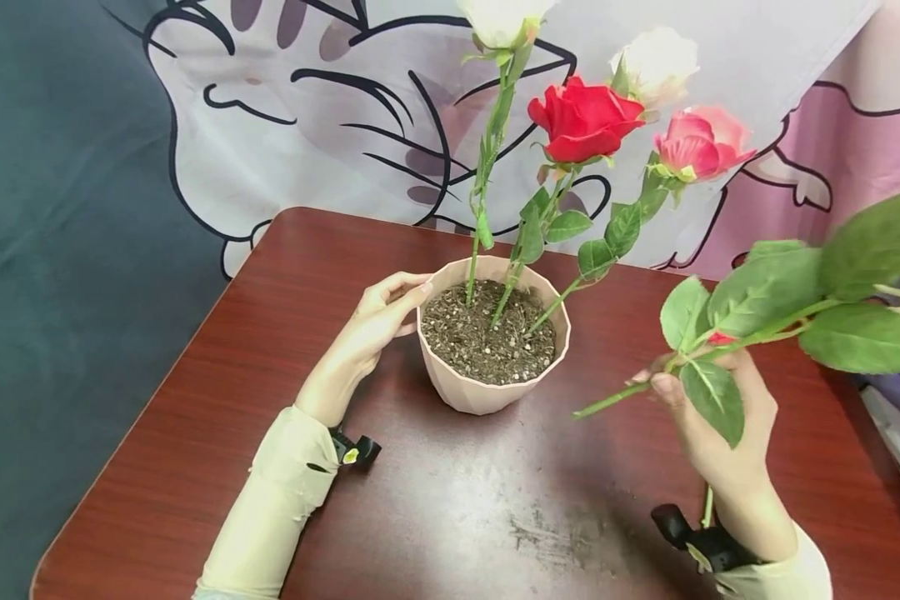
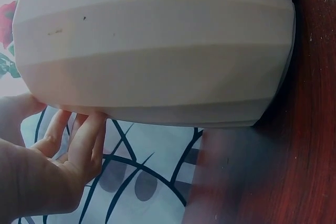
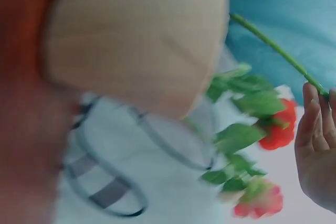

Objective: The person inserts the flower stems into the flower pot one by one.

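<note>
My left hand (image 1: 363,325) holds the near-left side of a pale pink faceted flowerpot (image 1: 468,396), thumb at the rim and fingertips against the outer wall (image 2: 152,72). Dark soil (image 1: 487,350) fills the pot. Standing in it are a red rose (image 1: 587,121), a pink rose (image 1: 703,143) and two white roses, one tall at left (image 1: 504,21), one behind (image 1: 656,68). To the pot's right, my right hand (image 1: 735,417) pinches a leafy green flower stem (image 1: 615,402) near its cut end, which points toward the pot. Its leaves (image 1: 765,287) spread right; its bloom is mostly out of frame.
The pot stands on a reddish-brown wooden table (image 1: 195,400) with dark smudges (image 1: 562,533) near the front. Behind hangs a cloth printed with a cartoon cat (image 1: 270,150), beside a teal cloth (image 1: 60,208). A short piece of green stem (image 1: 708,505) shows beside my right wrist.
</note>
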`<state>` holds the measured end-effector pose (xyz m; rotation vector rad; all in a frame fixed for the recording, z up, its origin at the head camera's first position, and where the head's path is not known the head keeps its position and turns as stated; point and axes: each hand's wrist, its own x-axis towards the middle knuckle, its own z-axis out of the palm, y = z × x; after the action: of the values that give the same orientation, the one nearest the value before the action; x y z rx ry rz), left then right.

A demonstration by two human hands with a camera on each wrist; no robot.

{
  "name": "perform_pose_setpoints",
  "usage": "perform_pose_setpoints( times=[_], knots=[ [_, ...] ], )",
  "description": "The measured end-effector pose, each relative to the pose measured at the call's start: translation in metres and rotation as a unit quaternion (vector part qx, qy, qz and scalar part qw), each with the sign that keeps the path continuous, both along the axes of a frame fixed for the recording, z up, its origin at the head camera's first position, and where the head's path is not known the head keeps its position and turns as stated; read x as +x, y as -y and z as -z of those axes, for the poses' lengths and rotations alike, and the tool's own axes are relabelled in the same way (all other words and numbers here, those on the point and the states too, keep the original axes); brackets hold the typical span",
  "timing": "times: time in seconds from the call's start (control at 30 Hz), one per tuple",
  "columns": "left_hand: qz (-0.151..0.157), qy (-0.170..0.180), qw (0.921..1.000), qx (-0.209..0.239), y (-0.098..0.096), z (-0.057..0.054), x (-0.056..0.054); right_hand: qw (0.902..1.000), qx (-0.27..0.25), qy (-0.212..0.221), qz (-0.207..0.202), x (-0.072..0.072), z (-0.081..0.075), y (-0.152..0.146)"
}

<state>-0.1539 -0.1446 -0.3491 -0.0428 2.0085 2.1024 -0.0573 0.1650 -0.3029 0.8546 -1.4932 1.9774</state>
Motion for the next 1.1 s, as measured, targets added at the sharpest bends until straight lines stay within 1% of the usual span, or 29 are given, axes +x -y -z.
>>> perform_pose_setpoints(
  times=[0.03,0.1,0.13,0.17,0.2,0.23,0.27,0.3,0.33,0.37,0.43,0.47,0.53,0.6,0.67,0.7,0.77,0.83,1.0,1.07,1.1],
  knots=[
    [-0.001,0.000,1.0000,0.001,0.000,0.000,0.000,0.9996,-0.022,-0.010,-0.013,-0.003,-0.006,0.007],
    [-0.004,0.001,1.0000,0.003,-0.001,0.001,0.000,0.9989,-0.032,-0.033,-0.004,-0.011,-0.013,0.020],
    [-0.005,0.001,1.0000,0.004,0.000,0.000,0.000,0.9988,-0.013,-0.043,0.016,-0.016,-0.015,0.026],
    [-0.005,0.000,1.0000,0.003,0.000,0.000,0.000,0.9972,0.021,-0.054,0.046,-0.022,-0.016,0.031],
    [-0.004,0.000,1.0000,0.003,0.000,-0.001,0.000,0.9931,0.061,-0.065,0.076,-0.028,-0.016,0.036],
    [-0.003,0.000,1.0000,0.002,-0.001,-0.001,-0.001,0.9866,0.104,-0.078,0.100,-0.034,-0.015,0.041],
    [-0.002,0.001,1.0000,0.002,-0.001,-0.001,-0.001,0.9767,0.150,-0.086,0.127,-0.041,-0.014,0.045],
    [-0.002,0.002,1.0000,0.001,-0.001,-0.001,-0.001,0.9665,0.192,-0.093,0.142,-0.047,-0.013,0.050],
    [-0.002,0.004,1.0000,0.001,-0.002,0.000,-0.001,0.9532,0.233,-0.096,0.167,-0.052,-0.012,0.054],
    [-0.002,0.005,1.0000,-0.001,-0.002,0.000,-0.001,0.9431,0.263,-0.095,0.180,-0.057,-0.010,0.059],
    [-0.003,0.008,1.0000,-0.002,-0.002,0.000,0.000,0.9317,0.300,-0.086,0.185,-0.065,-0.006,0.069],
    [-0.005,0.008,1.0000,-0.003,-0.002,0.000,0.000,0.9282,0.313,-0.082,0.185,-0.069,-0.004,0.073],
    [-0.007,0.006,0.9999,-0.004,-0.002,0.000,0.001,0.9248,0.327,-0.075,0.180,-0.075,0.000,0.080],
    [-0.008,0.003,0.9999,-0.005,-0.002,0.000,0.001,0.9220,0.338,-0.078,0.173,-0.081,0.003,0.086],
    [-0.006,0.003,1.0000,-0.006,-0.002,0.000,0.001,0.9206,0.344,-0.089,0.162,-0.085,0.006,0.089],
    [-0.006,0.003,1.0000,-0.007,-0.002,0.000,0.001,0.9183,0.348,-0.098,0.161,-0.086,0.008,0.091],
    [-0.004,0.005,1.0000,-0.007,-0.002,0.000,0.001,0.9127,0.358,-0.118,0.158,-0.088,0.010,0.094],
    [-0.003,0.005,1.0000,-0.006,-0.002,0.001,0.001,0.9100,0.362,-0.132,0.154,-0.089,0.012,0.096],
    [-0.002,0.003,1.0000,-0.002,-0.001,0.001,0.000,0.9123,0.361,-0.131,0.142,-0.089,0.012,0.101],
    [-0.003,0.003,1.0000,-0.002,-0.001,0.001,0.001,0.9073,0.371,-0.131,0.149,-0.089,0.012,0.103],
    [-0.004,0.002,1.0000,-0.003,-0.002,0.001,0.001,0.9027,0.379,-0.134,0.154,-0.088,0.012,0.103]
  ],
)
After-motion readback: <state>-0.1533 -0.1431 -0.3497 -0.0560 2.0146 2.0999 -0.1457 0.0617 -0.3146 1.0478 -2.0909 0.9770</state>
